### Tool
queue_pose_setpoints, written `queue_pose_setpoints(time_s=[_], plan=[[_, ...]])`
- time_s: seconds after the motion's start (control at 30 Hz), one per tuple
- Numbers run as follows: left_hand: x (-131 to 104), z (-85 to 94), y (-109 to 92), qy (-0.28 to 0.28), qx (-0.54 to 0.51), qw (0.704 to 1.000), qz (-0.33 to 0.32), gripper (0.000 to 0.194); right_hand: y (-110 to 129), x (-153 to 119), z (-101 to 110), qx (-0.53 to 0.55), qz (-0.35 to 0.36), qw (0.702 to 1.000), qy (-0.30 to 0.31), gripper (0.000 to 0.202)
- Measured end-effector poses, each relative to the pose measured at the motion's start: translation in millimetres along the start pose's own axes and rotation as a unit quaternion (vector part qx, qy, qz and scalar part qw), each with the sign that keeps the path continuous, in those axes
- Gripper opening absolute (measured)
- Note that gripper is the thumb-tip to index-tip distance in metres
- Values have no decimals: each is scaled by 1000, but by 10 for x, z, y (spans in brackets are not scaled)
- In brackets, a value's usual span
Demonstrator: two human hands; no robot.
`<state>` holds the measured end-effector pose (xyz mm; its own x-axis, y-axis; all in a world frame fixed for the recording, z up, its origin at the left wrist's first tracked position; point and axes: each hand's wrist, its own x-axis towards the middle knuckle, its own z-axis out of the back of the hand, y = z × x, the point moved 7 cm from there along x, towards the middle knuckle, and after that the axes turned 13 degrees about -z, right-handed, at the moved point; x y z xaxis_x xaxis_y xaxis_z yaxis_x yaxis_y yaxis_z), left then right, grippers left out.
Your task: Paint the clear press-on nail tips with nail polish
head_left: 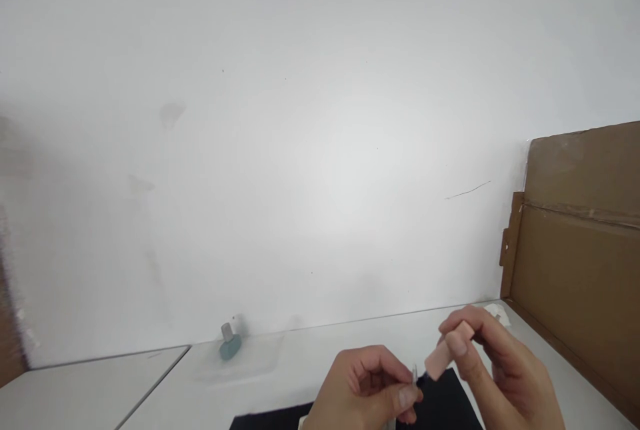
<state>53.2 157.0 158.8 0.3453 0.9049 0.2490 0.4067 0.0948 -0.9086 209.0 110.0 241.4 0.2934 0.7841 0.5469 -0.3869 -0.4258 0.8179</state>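
So the right hand [505, 377] angles in from the lower right, grip pinched on a tilted, blocky, pale pink piece [439, 359], its dark end right by the left hand [367, 387]. That one's curled, thumb and finger clamped on a tiny clear bit [415, 374], black mat [445, 405] below.
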Motion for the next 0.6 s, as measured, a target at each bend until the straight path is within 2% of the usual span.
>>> queue_pose_setpoints(time_s=[0.07, 0.13, 0.3, 0.37, 0.5, 0.6], plan=[[6, 2, 2, 2, 5, 1000, -4, 33, -14, 2, -47, -4, -7, 1000, 29, 38], [6, 3, 20, 5, 9, 1000, -2, 32, -50, 19, -58, -21, -20, 999, 29, 40], [0, 21, 26, -7, 16, 1000, -4, 36, -59, 50, 77, -57, -1, 998, -42, 43], [-6, 45, -34, -27, 28, 999, -21, 37, -36, 49, 103, -70, 26, 996, -45, 41], [-51, 104, -242, -70, 47, 994, -73, 34, -113, 29, -32, -76, 33, 996, 35, 37], [-96, 138, -371, -77, 70, 989, -104, 26, -226, -43, -207, -77, 33, 992, 97, 38]])
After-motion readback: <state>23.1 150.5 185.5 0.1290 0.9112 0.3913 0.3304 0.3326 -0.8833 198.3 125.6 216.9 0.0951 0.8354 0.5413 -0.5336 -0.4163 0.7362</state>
